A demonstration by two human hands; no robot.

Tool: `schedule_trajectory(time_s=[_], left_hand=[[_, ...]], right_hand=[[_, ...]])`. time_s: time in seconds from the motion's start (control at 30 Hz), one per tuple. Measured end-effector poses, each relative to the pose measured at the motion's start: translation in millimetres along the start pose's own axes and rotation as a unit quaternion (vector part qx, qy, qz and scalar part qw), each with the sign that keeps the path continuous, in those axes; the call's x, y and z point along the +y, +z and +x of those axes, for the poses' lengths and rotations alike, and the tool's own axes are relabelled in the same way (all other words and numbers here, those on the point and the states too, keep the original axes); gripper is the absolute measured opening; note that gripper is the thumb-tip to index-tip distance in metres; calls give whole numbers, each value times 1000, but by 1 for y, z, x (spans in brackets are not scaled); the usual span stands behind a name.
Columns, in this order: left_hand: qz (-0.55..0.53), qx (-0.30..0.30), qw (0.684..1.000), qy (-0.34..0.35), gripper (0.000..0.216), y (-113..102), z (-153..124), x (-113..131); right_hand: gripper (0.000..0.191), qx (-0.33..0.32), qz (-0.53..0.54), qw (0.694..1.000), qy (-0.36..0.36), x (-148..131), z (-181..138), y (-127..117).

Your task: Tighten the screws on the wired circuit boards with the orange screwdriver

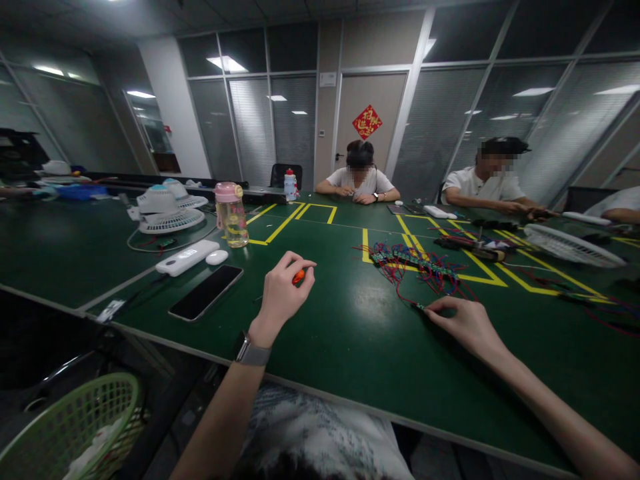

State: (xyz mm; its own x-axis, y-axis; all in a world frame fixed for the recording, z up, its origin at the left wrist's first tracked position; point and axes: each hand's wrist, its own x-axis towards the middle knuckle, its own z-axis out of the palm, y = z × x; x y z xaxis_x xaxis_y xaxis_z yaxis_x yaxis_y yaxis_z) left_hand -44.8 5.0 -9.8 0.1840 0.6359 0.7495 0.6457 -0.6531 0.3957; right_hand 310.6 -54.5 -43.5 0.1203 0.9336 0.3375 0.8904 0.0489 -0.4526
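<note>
My left hand (285,290) rests on the green table (350,333) with its fingers curled round a small orange tool (299,275); a watch sits on that wrist. My right hand (463,320) lies farther right, fingertips pinched on the end of a small green circuit board (420,306) with red wires. A pile of such boards with red and blue wires (417,263) lies just beyond it, inside yellow tape lines.
A black phone (206,292), a white power bank (187,257) and a pink-lidded bottle (231,215) sit left of my hand. Small fans (167,210) stand farther left. Two people sit across the table. A green basket (75,427) is on the floor at left.
</note>
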Motion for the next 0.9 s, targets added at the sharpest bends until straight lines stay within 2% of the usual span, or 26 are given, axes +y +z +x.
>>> schedule_trajectory(time_s=[0.23,0.47,0.53,0.6,0.7,0.77,0.83,0.9], left_hand=[[-3,-5,1000,-4,19,0,-1,1],[-3,-11,1000,1,19,0,0,1],[-2,-7,1000,4,19,1,-1,0],[0,2,1000,7,18,2,-1,-1],[-1,9,1000,10,17,4,-1,-2],[-2,5,1000,10,17,4,-1,-2],[-4,3,1000,11,17,4,-1,-2],[-7,2,1000,11,17,4,-1,-2]], right_hand=[[23,4,3,998,-56,4,-2,2],[20,-49,12,992,-113,7,-5,-3],[22,-42,20,990,-130,10,-5,-4],[26,-3,21,991,-133,20,-2,-7],[32,160,-4,983,-84,46,10,-23],[35,250,-46,967,0,69,22,-38],[36,259,-92,956,105,91,36,-51],[34,207,-135,954,170,109,47,-57]])
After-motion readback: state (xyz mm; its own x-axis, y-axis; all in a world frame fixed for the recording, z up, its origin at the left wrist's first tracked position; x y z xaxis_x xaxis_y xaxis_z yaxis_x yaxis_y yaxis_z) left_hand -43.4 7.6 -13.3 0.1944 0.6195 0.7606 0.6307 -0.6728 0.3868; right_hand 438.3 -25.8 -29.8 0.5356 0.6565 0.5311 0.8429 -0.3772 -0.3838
